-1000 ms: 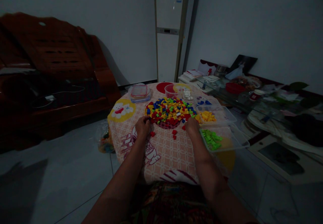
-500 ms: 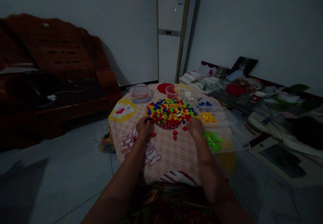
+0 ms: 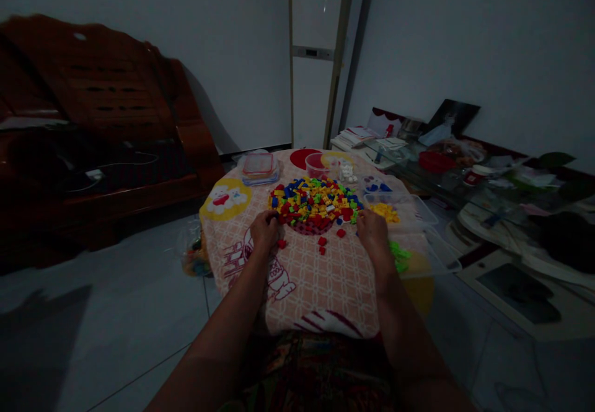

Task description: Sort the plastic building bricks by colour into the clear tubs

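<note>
A mixed heap of toy building bricks (image 3: 316, 201) in red, yellow, blue and green lies mid-table. My left hand (image 3: 264, 230) is closed at the heap's left edge, with a dark spot at its fingertips; what it pinches is too small to name. On the heap's right side my right hand (image 3: 372, 231) is closed too, its fingertips beside green bricks; anything inside is hidden. Loose red bricks (image 3: 322, 243) lie between the hands, and one red brick (image 3: 281, 244) sits next to my left hand. My right forearm partly covers the green bricks (image 3: 400, 256).
Clear trays (image 3: 425, 210) at the right hold sorted yellow bricks (image 3: 385, 212), with blue bricks (image 3: 379, 187) behind. White bricks (image 3: 346, 172) and a round clear tub (image 3: 316, 164) stand at the back. Stacked lidded boxes (image 3: 259, 169) are back left. A glass table (image 3: 493, 204) adjoins.
My right hand has shifted right, away from the heap and towards the trays, now covering more of the green bricks. My left hand stays at the heap's left edge. The view tilts slightly.
</note>
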`<act>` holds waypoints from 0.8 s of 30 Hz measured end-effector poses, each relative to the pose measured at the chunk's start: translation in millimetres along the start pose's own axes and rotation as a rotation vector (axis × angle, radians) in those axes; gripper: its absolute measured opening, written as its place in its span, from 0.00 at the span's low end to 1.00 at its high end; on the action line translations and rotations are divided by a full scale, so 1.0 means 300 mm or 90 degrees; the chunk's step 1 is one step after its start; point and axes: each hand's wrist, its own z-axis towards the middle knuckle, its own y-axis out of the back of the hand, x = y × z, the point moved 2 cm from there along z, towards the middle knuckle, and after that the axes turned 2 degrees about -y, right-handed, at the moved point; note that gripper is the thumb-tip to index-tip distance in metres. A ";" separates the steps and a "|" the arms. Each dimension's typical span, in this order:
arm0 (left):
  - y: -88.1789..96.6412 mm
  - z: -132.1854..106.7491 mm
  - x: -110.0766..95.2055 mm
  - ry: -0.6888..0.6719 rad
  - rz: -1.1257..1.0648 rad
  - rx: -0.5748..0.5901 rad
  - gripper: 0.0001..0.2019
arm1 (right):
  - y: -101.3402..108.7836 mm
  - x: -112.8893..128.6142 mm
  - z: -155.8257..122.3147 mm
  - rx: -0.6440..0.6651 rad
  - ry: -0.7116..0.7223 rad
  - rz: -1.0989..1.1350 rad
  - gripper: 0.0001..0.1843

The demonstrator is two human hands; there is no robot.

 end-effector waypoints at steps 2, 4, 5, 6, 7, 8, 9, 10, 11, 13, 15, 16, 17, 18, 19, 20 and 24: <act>0.001 0.001 -0.001 0.006 0.004 0.002 0.17 | -0.060 0.040 -0.051 0.054 0.060 0.006 0.14; -0.001 0.003 0.000 0.006 0.002 0.002 0.18 | -0.111 0.069 -0.091 0.085 0.084 0.001 0.14; -0.002 0.003 0.001 0.004 -0.001 0.000 0.18 | -0.131 0.077 -0.105 0.093 0.080 -0.006 0.14; -0.003 0.003 0.001 0.002 -0.006 -0.002 0.18 | -0.147 0.083 -0.116 0.099 0.072 -0.013 0.14; -0.004 0.003 0.002 0.001 -0.009 -0.003 0.18 | -0.158 0.086 -0.123 0.105 0.065 -0.018 0.15; -0.004 0.004 0.003 0.002 -0.010 -0.002 0.18 | -0.167 0.089 -0.129 0.109 0.066 -0.015 0.15; -0.005 0.004 0.004 0.002 -0.009 -0.002 0.18 | -0.172 0.091 -0.134 0.111 0.079 -0.004 0.16; -0.005 0.004 0.005 0.001 -0.007 0.000 0.18 | -0.175 0.093 -0.138 0.109 0.100 0.014 0.17; -0.004 0.005 0.006 0.000 -0.003 0.001 0.18 | -0.176 0.093 -0.143 0.104 0.124 0.034 0.18; -0.003 0.006 0.007 0.000 0.002 -0.001 0.17 | -0.174 0.088 -0.153 0.081 0.146 0.054 0.21; -0.003 0.007 0.008 0.002 0.005 -0.002 0.17 | -0.169 0.075 -0.163 0.049 0.125 0.035 0.22; -0.003 0.007 0.008 0.004 0.006 -0.001 0.17 | -0.166 0.068 -0.167 0.036 0.107 0.017 0.22; -0.003 0.008 0.009 0.005 0.008 -0.001 0.17 | -0.164 0.061 -0.170 0.025 0.090 -0.002 0.21; -0.003 0.008 0.009 0.003 0.010 0.000 0.17 | -0.162 0.056 -0.171 0.018 0.074 -0.019 0.20; -0.003 0.008 0.009 -0.001 0.010 0.001 0.17 | -0.162 0.053 -0.171 0.017 0.060 -0.034 0.19; -0.003 0.008 0.009 -0.005 0.009 0.001 0.17 | -0.163 0.051 -0.168 0.020 0.044 -0.048 0.19; -0.007 0.005 0.013 -0.007 -0.013 -0.007 0.17 | -0.170 0.054 -0.143 0.057 0.003 -0.088 0.19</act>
